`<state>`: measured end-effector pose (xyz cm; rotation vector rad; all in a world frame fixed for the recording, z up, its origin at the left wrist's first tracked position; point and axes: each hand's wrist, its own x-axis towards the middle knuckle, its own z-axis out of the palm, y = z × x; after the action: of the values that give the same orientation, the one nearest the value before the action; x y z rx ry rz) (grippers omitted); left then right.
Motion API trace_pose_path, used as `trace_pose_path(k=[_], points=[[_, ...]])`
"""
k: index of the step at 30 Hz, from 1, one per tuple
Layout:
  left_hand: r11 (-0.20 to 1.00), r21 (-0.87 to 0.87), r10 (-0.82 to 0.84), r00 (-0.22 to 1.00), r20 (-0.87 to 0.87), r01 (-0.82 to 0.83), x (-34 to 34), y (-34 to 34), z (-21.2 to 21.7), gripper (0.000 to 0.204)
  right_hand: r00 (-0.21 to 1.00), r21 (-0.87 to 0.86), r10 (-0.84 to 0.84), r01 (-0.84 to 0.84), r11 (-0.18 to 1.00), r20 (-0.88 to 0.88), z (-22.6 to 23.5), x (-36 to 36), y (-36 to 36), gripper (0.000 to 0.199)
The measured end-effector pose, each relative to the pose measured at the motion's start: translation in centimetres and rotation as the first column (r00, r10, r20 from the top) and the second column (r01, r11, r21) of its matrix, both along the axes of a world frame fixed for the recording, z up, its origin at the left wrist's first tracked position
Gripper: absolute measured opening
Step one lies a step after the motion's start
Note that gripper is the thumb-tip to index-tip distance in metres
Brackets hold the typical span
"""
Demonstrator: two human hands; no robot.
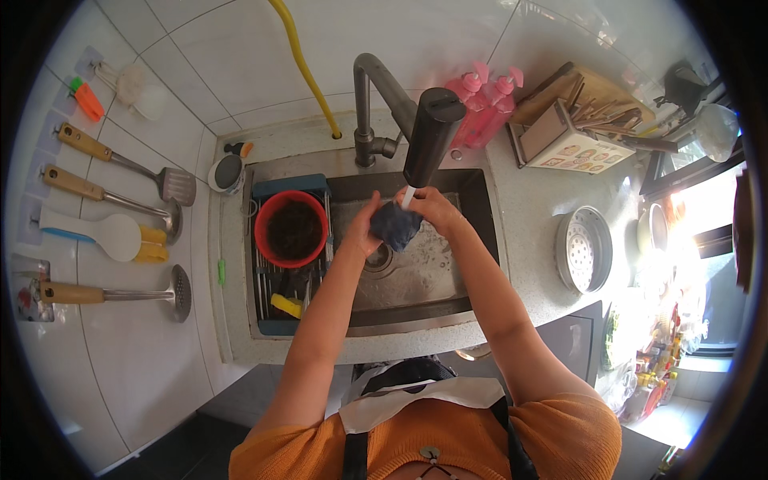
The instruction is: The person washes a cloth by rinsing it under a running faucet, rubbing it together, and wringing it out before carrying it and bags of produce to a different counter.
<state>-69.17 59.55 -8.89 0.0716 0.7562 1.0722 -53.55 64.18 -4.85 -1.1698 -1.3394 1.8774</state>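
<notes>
A dark blue-grey cloth [396,227], bunched up, is held between my two hands over the sink [424,276]. My left hand [365,229] grips its left side, with the thumb up along the edge. On the other side, my right hand [436,211] closes over the top right part, its fingertips partly hidden. White water runs down onto the cloth from the thick dark spout head of the faucet [432,132]. Beneath the hands, the steel basin is wet, and its drain [376,258] shows partly behind the cloth and left hand.
Left in the sink, a rack [290,327] carries a red bowl [262,250] with dark contents and a yellow sponge [286,305]. Pink pump bottles [488,108] and a utensil holder [572,144] stand behind. A perforated steamer pan [584,250] lies right. Ladles and a spatula [178,186] hang left.
</notes>
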Motion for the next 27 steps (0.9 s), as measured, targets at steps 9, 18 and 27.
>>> trace_pose_path(k=[9,18,27], points=[[0.814,0.089,-0.51,0.779,-0.364,0.575,0.5,-0.8,0.6,0.045,0.929,0.329,-0.117,-0.005,0.944,0.352,0.8,-1.2,1.0,0.03],[0.835,0.17,0.278,-0.135,-0.951,0.524,2.8,-1.1,0.3,0.048,0.791,0.131,-0.589,0.574,0.808,0.167,-5.1,-2.0,-0.7,0.027],[0.913,0.046,-0.136,0.411,-0.901,0.405,0.0,0.1,1.5,0.048,0.907,0.578,-0.373,0.2,0.791,0.196,-1.9,0.8,-1.6,0.036]])
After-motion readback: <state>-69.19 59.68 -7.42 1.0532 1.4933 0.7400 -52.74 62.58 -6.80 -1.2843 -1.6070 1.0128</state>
